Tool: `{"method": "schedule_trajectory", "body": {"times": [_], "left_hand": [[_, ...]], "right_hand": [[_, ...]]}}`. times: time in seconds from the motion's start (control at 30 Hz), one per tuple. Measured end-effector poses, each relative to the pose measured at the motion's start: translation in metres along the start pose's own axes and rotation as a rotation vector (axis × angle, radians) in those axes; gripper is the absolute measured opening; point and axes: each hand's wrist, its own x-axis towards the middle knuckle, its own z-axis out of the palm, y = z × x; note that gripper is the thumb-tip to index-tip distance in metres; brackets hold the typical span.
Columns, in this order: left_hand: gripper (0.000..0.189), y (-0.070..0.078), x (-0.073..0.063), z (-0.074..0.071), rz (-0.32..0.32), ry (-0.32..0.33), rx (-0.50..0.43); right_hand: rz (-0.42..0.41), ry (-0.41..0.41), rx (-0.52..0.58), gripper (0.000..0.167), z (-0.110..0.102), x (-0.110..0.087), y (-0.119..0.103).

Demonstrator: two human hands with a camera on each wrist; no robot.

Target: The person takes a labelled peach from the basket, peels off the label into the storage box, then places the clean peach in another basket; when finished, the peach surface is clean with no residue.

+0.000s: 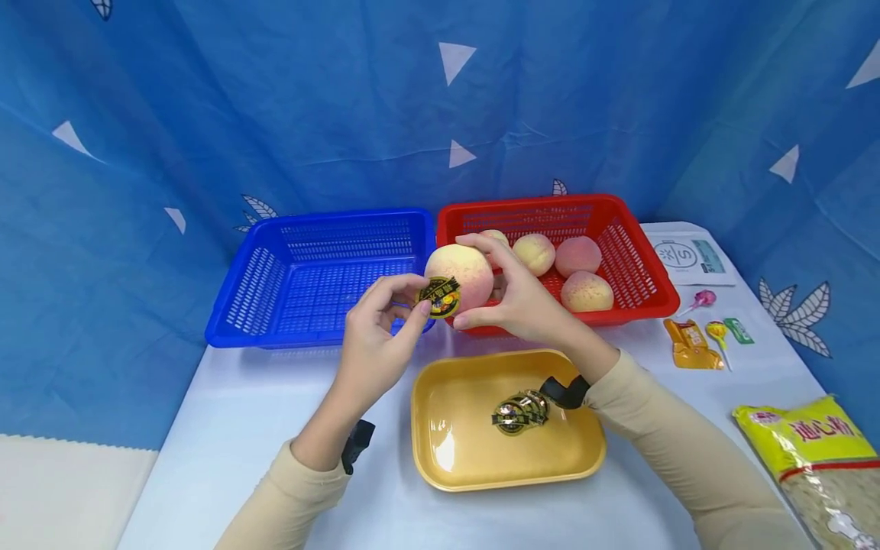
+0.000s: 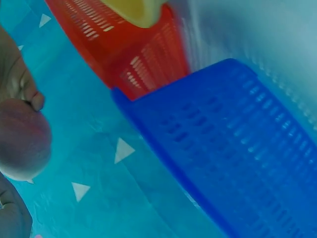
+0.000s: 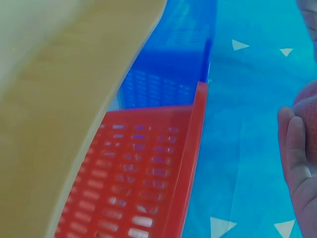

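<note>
My right hand [image 1: 525, 298] grips a large yellow-and-pink peach [image 1: 457, 263], thumb below and fingers over its top. A round black-and-gold sticker [image 1: 440, 296] overlaps the peach's lower left side, and my left hand [image 1: 378, 332] pinches its edge between thumb and fingertips. Both hands are raised in front of the two baskets. In the left wrist view the peach [image 2: 22, 139] shows at the left edge; the right wrist view catches part of the peach [image 3: 308, 106] behind curled fingers. More round stickers [image 1: 520, 412] lie overlapping in a yellow tray [image 1: 447, 466] nearer me.
A blue basket [image 1: 323, 336] with nothing in it stands behind at left. The red basket [image 1: 646, 298] beside it contains several peaches [image 1: 587, 292]. To the right lie a white packet [image 1: 687, 260], lollipops [image 1: 716, 330], an orange wrapper [image 1: 690, 345] and a bag of pasta [image 1: 818, 458].
</note>
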Motion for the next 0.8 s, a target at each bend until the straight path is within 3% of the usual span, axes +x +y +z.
{"method": "schedule_trajectory", "body": {"times": [0.23,0.4,0.6,0.8], "left_hand": [[0.026,0.005,-0.004,0.006,-0.036,-0.028,-0.058],[0.026,-0.001,-0.011,0.015,-0.095,-0.101,-0.101],[0.025,-0.016,-0.027,0.033,-0.149,-0.248,-0.041],[0.023,-0.033,-0.044,0.055,-0.208,-0.485,0.131]], "right_hand": [[-0.006,0.027,0.003,0.091,-0.017,-0.011,0.004],[0.02,0.084,-0.072,0.09,-0.033,-0.023,0.007],[0.101,0.154,-0.202,0.09,-0.049,-0.037,0.01],[0.074,0.159,-0.139,0.09,-0.058,-0.049,0.019]]}}
